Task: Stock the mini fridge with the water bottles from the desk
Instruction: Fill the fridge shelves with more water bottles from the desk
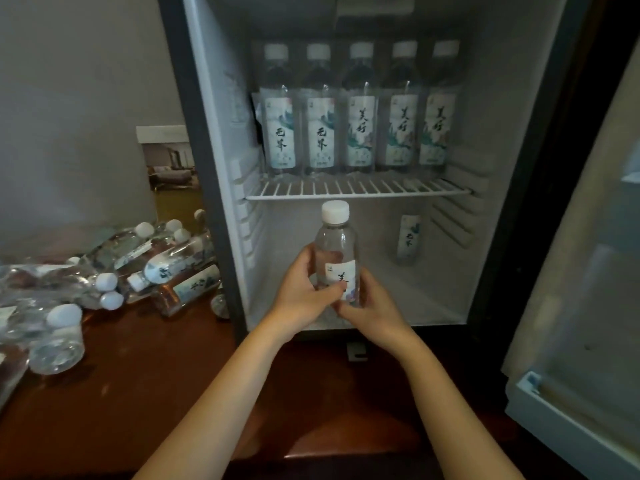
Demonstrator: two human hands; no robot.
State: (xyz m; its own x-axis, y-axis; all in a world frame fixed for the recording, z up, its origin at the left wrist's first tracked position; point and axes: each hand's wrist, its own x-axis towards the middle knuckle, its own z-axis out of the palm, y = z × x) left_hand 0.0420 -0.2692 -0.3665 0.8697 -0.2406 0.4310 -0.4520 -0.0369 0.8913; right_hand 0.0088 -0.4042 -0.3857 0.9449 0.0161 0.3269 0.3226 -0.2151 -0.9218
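My left hand [298, 289] and right hand [367, 306] both grasp one water bottle [337, 251] low on its body, fingers wrapped over the label, thumbs meeting at the front. I hold it upright, white cap up, just in front of the open mini fridge [221, 140], level with the lower compartment and below the front edge of the wire shelf [356, 188]. On that shelf five bottles [360, 109] stand in a row along the back, labels facing me. In the lower compartment a single bottle [408, 240] stands near the back right corner. The fridge door [581, 271] hangs open at my right. The fridge sits on the dark wooden desk [156, 375], and toward the desk's left edge lies a loose heap of bottles [138, 268], most on their sides, some in clear plastic wrap.
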